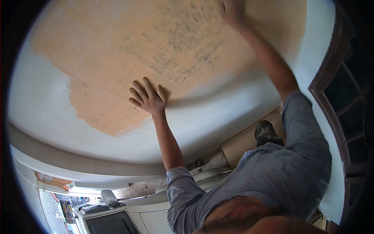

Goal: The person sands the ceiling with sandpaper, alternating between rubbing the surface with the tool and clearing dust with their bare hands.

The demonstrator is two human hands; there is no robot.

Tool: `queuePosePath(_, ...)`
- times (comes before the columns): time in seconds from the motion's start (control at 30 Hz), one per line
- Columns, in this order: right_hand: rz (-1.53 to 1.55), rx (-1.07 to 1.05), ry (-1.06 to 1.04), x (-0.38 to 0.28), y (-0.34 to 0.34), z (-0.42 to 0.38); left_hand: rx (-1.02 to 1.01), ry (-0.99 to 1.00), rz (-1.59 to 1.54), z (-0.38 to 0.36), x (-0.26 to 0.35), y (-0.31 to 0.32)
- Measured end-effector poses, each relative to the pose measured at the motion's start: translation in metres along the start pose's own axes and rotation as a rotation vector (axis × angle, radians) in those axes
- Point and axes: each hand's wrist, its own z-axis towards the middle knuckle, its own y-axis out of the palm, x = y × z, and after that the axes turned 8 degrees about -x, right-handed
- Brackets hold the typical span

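Observation:
My left hand (149,97) lies flat against the wall (113,78), fingers spread and coated with brownish dust, holding nothing. It rests on an orange-tan patch that has dark scratches and specks above and to the right of it. White wall surface (43,89) surrounds the patch at the left and below. My right hand (233,11) is raised at the top edge of the view, near the upper part of the patch. Motion blur and the frame edge hide its fingers, and whether it holds anything is not visible.
A dark-framed window or grille (343,97) stands at the right. Below is a tiled floor (233,150) with my shoe (265,132) on it. A white vehicle (152,216) with a side mirror (110,198) is at the lower left, near rubble along the wall base.

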Motion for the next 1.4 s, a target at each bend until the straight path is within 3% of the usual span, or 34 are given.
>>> queuePosePath(0.07, -0.117, 0.105, -0.043, -0.010, -0.024, 0.062, -0.006, -0.007, -0.003, -0.003, 0.000, 0.000)
queuePosePath(0.13, 0.010, 0.203, -0.027, -0.006, -0.027, 0.078, -0.002, -0.013, -0.014, 0.001, 0.002, 0.000)
queuePosePath(0.27, -0.077, 0.133, -0.040, -0.011, 0.038, -0.057, -0.028, -0.052, 0.006, 0.003, 0.009, -0.004)
queuePosePath(0.37, 0.112, 0.064, -0.147, -0.027, 0.067, -0.182, -0.001, -0.118, -0.029, 0.008, 0.025, -0.004)
queuePosePath(0.4, 0.105, 0.066, -0.157, -0.018, 0.062, -0.174, 0.007, -0.125, -0.034, 0.014, 0.032, -0.004)
queuePosePath(0.47, 0.130, 0.029, -0.379, 0.002, 0.051, -0.148, 0.015, -0.085, -0.029, 0.027, 0.041, -0.008)
queuePosePath(0.5, -0.026, 0.014, -0.427, 0.007, 0.012, -0.101, 0.015, -0.093, -0.031, 0.033, 0.044, -0.010)
queuePosePath(0.57, -0.045, 0.150, -0.211, 0.064, 0.030, -0.033, 0.021, -0.037, 0.007, 0.047, 0.049, -0.010)
queuePosePath(0.6, -0.259, -0.378, 0.239, 0.066, -0.002, 0.019, 0.018, -0.053, 0.007, 0.050, 0.052, -0.012)
queuePosePath(0.63, -0.128, 0.092, -0.067, 0.048, -0.052, 0.066, 0.019, -0.055, 0.011, 0.053, 0.054, -0.014)
queuePosePath(0.7, -0.069, 0.145, -0.093, 0.053, -0.058, 0.085, 0.034, -0.056, 0.034, 0.054, 0.052, -0.011)
queuePosePath(0.73, -0.012, 0.193, -0.102, 0.057, -0.055, 0.085, 0.025, -0.061, 0.034, 0.054, 0.052, -0.011)
queuePosePath(0.8, -0.073, -0.280, 0.310, 0.107, 0.014, 0.027, 0.039, -0.080, 0.023, 0.054, 0.053, -0.012)
queuePosePath(0.87, -0.072, 0.238, -0.153, 0.082, 0.004, -0.054, 0.059, -0.092, 0.013, 0.055, 0.053, -0.010)
queuePosePath(0.97, 0.116, 0.127, -0.121, 0.078, 0.032, -0.182, 0.071, -0.078, -0.016, 0.054, 0.053, -0.014)
queuePosePath(1.07, 0.101, 0.068, -0.330, 0.112, 0.011, -0.133, 0.091, -0.070, -0.039, 0.055, 0.052, -0.012)
queuePosePath(1.13, 0.018, 0.183, -0.262, 0.138, 0.000, -0.053, 0.089, -0.070, -0.033, 0.055, 0.051, -0.012)
queuePosePath(1.17, -0.216, -0.110, 0.150, 0.133, -0.016, -0.022, 0.087, -0.071, -0.035, 0.054, 0.051, -0.011)
queuePosePath(1.23, -0.028, 0.170, -0.049, 0.120, -0.059, 0.063, 0.098, -0.066, -0.050, 0.055, 0.051, -0.008)
queuePosePath(1.33, -0.081, 0.200, -0.057, 0.130, -0.043, 0.059, 0.101, -0.089, -0.072, 0.055, 0.053, -0.011)
queuePosePath(1.4, 0.054, 0.107, 0.070, 0.135, 0.000, -0.038, 0.118, -0.089, -0.078, 0.056, 0.053, -0.012)
